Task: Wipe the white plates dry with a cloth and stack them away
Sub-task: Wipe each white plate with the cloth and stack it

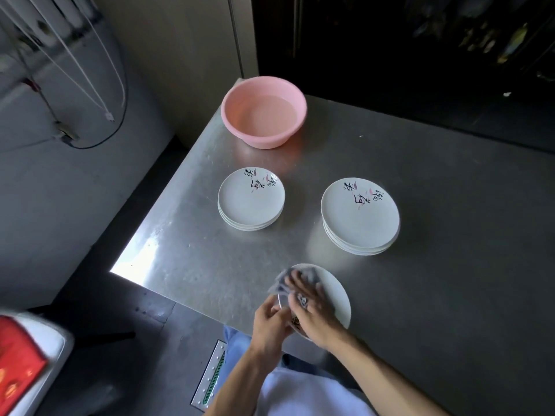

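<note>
wiping step: our left hand (pixel 270 319) grips the plate (pixel 338 295) rim, right hand (pixel 312 310) flat, pressing the cloth (pixel 282 280) on it. next we likely stack it.

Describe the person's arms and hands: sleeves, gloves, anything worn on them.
The left forearm and right forearm are bare up to the frame's edge: no sleeve shows. The left hand and right hand wear no gloves, and neither wrist carries a watch or band. Motion blur smears the fingers, so a ring cannot be ruled out.
</note>
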Action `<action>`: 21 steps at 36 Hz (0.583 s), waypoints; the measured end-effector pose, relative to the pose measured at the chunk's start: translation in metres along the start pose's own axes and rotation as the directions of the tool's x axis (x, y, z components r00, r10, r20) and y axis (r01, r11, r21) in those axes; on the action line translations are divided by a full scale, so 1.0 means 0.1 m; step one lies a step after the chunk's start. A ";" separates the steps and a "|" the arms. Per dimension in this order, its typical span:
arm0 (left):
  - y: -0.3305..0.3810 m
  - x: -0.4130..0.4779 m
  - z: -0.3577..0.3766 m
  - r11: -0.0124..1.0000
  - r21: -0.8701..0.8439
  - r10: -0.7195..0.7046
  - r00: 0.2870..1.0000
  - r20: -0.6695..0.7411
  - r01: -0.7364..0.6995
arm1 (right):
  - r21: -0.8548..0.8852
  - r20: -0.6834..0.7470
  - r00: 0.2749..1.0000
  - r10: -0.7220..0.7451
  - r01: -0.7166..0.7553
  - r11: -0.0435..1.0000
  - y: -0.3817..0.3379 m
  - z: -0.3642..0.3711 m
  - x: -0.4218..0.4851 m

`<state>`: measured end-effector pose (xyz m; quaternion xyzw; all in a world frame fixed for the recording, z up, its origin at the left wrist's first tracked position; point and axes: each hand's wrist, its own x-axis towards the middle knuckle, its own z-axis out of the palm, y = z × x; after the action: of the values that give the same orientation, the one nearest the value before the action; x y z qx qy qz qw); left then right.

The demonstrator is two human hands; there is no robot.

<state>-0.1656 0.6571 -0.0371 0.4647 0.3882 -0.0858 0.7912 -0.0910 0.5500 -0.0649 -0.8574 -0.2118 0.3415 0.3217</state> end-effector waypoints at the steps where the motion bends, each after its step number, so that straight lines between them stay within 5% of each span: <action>1: 0.00 -0.01 -0.01 0.999 -0.033 0.008 1.000 0.012 -0.008 | -0.053 -0.071 0.987 0.144 -0.148 0.988 0.01 -0.01 0.02; 4: -0.02 -0.01 0.02 0.992 -0.129 0.000 0.999 -0.034 -0.005 | 0.015 -0.208 0.878 0.430 -0.437 0.899 -0.08 -0.09 0.10; 9: 0.06 0.07 0.03 0.999 -0.018 -0.044 0.991 -0.124 0.042 | 0.342 -0.152 0.981 0.120 -0.062 0.938 -0.24 -0.03 0.05; 11: 0.07 0.07 0.04 0.999 0.005 -0.052 0.996 -0.075 0.052 | 0.315 -0.100 0.995 -0.002 0.034 0.948 -0.23 -0.01 0.00; 13: 0.04 0.06 0.04 0.999 0.002 -0.035 0.998 -0.053 0.035 | 0.161 -0.074 0.997 0.020 -0.007 0.987 -0.14 0.00 0.03; 15: 0.01 0.05 0.03 0.999 -0.028 -0.043 0.996 -0.081 0.041 | 0.020 -0.120 0.968 0.220 -0.219 0.975 -0.05 -0.03 0.10; 17: 0.03 0.05 0.03 0.998 -0.040 -0.052 0.994 -0.093 0.049 | 0.075 -0.189 0.878 0.440 -0.434 0.898 -0.06 -0.11 0.13; 19: 0.08 0.06 0.04 0.999 0.008 -0.045 0.999 -0.031 0.045 | 0.110 -0.174 0.891 0.419 -0.406 0.907 -0.10 -0.10 0.09; 21: 0.11 0.06 0.04 0.996 0.076 -0.041 0.999 0.023 0.039 | 0.125 -0.103 0.971 0.216 -0.202 0.971 -0.17 -0.06 0.01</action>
<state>-0.1537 0.6609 -0.0333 0.4851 0.3842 -0.1220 0.7760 -0.0883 0.5603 -0.0508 -0.8735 -0.0814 0.3348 0.3440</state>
